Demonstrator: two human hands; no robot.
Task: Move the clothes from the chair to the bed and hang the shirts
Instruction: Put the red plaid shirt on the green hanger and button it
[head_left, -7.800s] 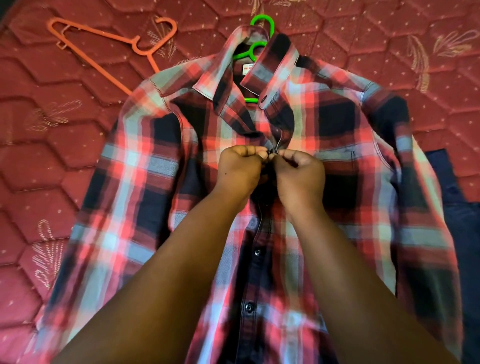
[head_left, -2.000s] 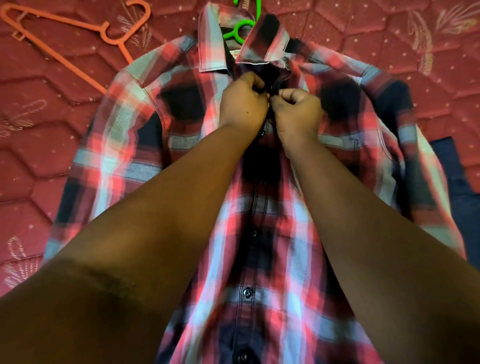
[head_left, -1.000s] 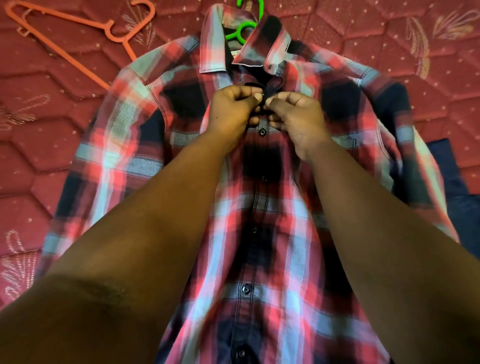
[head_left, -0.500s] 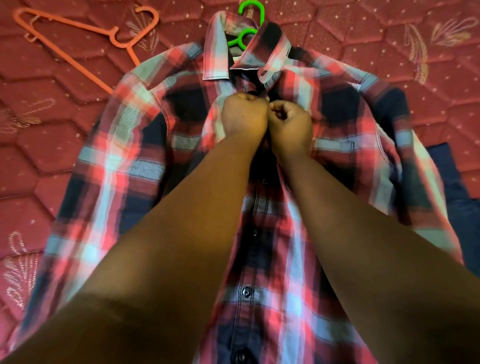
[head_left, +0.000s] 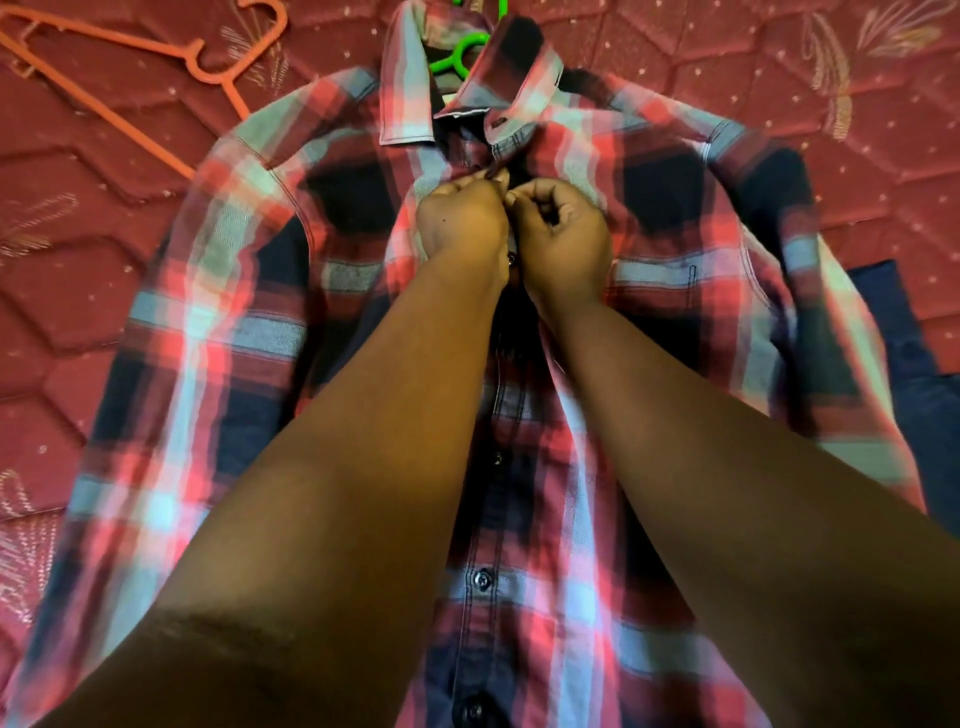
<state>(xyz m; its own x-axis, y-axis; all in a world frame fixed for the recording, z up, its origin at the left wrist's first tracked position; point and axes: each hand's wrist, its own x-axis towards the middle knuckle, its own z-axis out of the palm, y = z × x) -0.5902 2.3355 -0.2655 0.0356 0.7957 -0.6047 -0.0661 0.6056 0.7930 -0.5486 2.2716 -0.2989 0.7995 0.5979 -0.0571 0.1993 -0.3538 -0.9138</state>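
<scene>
Red, white and navy plaid cotton shirt (head_left: 675, 322), flat on red quilted bed (head_left: 93, 291).
Left hand (head_left: 462, 223) and right hand (head_left: 563, 234) both pinch its placket below the collar; green plastic hanger (head_left: 460, 54) inside; orange plastic hanger (head_left: 156, 62) beside.

Shirt (head_left: 249, 332): plaid, red and coral with navy blocks, pale blue-grey and white stripes; buttons (head_left: 483, 579) dark navy. Hanger (head_left: 457, 52) inside collar was bright green. Second hanger (head_left: 156, 52) was orange. Bed (head_left: 727, 47) was deep red, hexagon quilting, pale dots, gold leaf motifs. Cloth (head_left: 930, 405) at right edge was dark navy, plain.
</scene>
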